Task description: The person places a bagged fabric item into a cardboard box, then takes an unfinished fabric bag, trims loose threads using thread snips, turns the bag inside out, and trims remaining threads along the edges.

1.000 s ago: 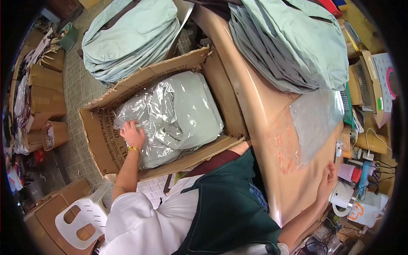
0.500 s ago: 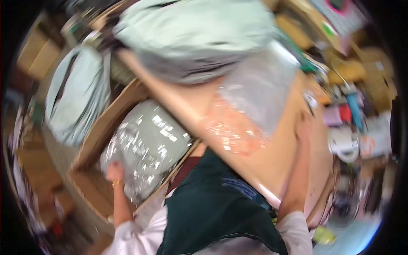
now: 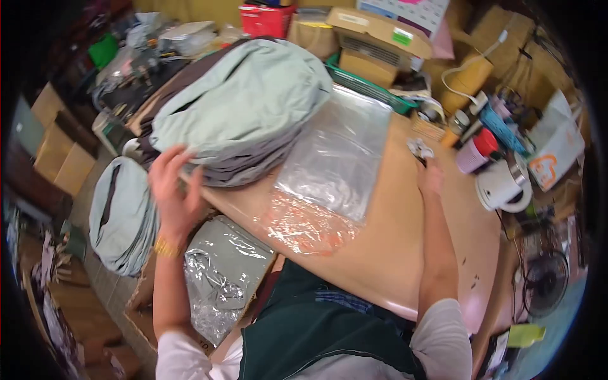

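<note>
Beyond the bagged grey cloth (image 3: 231, 250) in the carton (image 3: 144, 294), holds the left hand (image 3: 174, 187) up with grip apart, just short of the pale-green cloth stack (image 3: 247, 107) lying ahead-right on the worktop (image 3: 405, 240), long axis slanting away rightward. Farther from the stack, rests the right hand (image 3: 432, 180) by a small dark-and-white item (image 3: 419, 149); cannot tell its grip.

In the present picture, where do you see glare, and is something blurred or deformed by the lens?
Head view: white glare streaks the clear plastic sheets and the plastic-wrapped grey bundle; head view: the left hand looks slightly soft; head view: corners fall black, and the table edge looks bowed, probably from the wide lens.
</note>
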`<control>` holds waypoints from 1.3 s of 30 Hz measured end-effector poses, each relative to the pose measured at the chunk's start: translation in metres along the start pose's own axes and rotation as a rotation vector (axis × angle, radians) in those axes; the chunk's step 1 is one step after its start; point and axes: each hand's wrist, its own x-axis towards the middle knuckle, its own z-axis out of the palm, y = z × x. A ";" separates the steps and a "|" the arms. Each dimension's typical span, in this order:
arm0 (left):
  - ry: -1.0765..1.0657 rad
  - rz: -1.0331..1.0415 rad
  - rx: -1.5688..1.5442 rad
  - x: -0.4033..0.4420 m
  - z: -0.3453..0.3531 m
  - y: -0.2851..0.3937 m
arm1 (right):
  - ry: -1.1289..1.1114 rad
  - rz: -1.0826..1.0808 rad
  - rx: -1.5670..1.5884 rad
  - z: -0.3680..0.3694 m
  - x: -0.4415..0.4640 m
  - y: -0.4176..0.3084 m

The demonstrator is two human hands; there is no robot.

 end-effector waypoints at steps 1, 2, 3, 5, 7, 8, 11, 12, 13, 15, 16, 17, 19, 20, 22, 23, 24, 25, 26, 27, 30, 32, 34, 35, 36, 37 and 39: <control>-0.030 0.068 0.004 0.022 0.010 0.013 | -0.002 -0.063 0.016 0.009 0.004 0.015; -0.193 0.075 0.017 0.039 0.020 0.016 | -0.001 -0.122 0.025 0.019 0.008 0.025; -0.215 0.168 0.182 0.047 0.040 0.007 | 0.005 -0.141 0.038 0.018 0.010 0.020; -0.449 0.084 0.144 0.062 0.048 0.003 | -0.038 -0.186 0.046 0.008 0.013 0.022; -0.695 0.065 0.055 0.075 0.065 -0.010 | -0.041 -0.193 -0.014 0.007 0.018 0.027; -0.703 0.127 0.015 0.081 0.070 -0.019 | -0.060 -0.218 -0.067 0.004 0.019 0.030; -0.695 0.154 -0.042 0.095 0.071 -0.035 | -0.076 -0.261 -0.050 -0.006 0.019 0.024; -0.734 -0.018 -0.088 0.104 0.064 -0.034 | -0.074 -0.263 -0.042 -0.003 0.021 0.027; -0.765 -0.190 -0.134 0.113 0.058 -0.033 | -0.052 -0.218 0.010 -0.001 0.024 0.029; -0.682 -0.246 -0.190 0.127 0.051 -0.034 | -0.028 -0.168 0.062 -0.004 0.028 0.029; -0.605 -0.299 -0.251 0.133 0.051 -0.035 | -0.088 0.034 0.125 -0.012 0.029 0.021; -0.574 -0.268 -0.368 0.137 0.053 -0.038 | -0.149 0.239 0.185 -0.020 0.029 0.017; -0.614 -0.213 -0.329 0.140 0.044 -0.001 | -0.060 0.298 0.232 0.002 0.042 0.038; -0.643 -0.164 -0.284 0.139 0.040 0.025 | 0.028 0.344 0.282 0.010 0.045 0.046; -0.561 0.020 -0.359 0.109 0.051 0.084 | 0.093 0.344 0.596 -0.003 0.044 0.038; -0.704 0.063 -0.329 0.097 0.056 0.117 | 0.159 0.336 0.913 -0.016 0.044 0.029; -0.765 0.109 -0.352 0.075 0.061 0.155 | 0.153 0.329 0.917 -0.038 0.042 0.019; -0.829 0.155 -0.376 0.050 0.063 0.188 | 0.023 0.260 1.100 -0.069 0.034 0.009; -0.891 0.578 -0.388 0.026 0.071 0.205 | -0.111 0.194 1.276 -0.100 0.021 0.000; -0.939 0.467 -0.528 0.004 0.061 0.230 | -0.070 0.154 1.243 -0.131 0.001 -0.018; -0.982 0.426 -0.826 0.006 0.014 0.253 | -0.282 0.034 0.934 -0.211 -0.085 -0.052; -0.542 0.409 -0.936 0.026 -0.029 0.238 | -0.568 -0.078 0.646 -0.225 -0.142 -0.046; -0.315 0.305 -0.951 0.034 -0.068 0.230 | -0.616 -0.289 0.287 -0.207 -0.191 -0.023; -0.206 0.268 -0.988 0.035 -0.081 0.230 | -0.628 -0.280 0.280 -0.197 -0.204 -0.012; 0.108 0.321 -0.950 0.040 -0.087 0.237 | -0.554 -0.397 0.208 -0.186 -0.214 0.000; 0.417 0.390 -0.909 0.042 -0.090 0.242 | -0.475 -0.516 0.136 -0.179 -0.219 0.011; 0.825 0.487 -0.804 0.047 -0.095 0.246 | -0.520 -0.542 0.210 -0.171 -0.208 0.044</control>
